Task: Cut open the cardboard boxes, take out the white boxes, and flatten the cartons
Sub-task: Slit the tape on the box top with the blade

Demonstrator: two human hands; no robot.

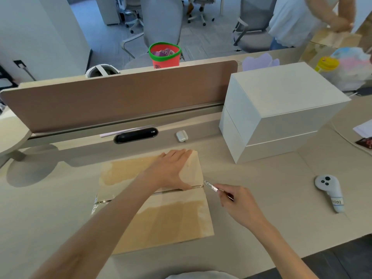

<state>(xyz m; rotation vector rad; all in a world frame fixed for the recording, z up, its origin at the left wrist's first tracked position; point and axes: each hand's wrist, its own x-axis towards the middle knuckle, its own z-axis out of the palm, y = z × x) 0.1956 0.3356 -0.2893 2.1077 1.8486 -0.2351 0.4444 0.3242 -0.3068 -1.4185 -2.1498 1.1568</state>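
A taped brown cardboard box (171, 218) lies flat-topped on the desk in front of me, its two top flaps meeting at a taped seam. My left hand (171, 170) presses flat on the far flap with straight fingers, thumb along the seam. My right hand (239, 206) grips a small utility knife (213, 187), its blade tip at the right end of the seam. Two white boxes (281, 109) stand stacked at the right rear of the desk.
A white handheld controller (330, 190) lies at the right. A small white earbud case (181, 136) and a black cable port (135, 134) sit by the brown desk divider (120, 97). Another person (298, 19) handles cardboard at the far right.
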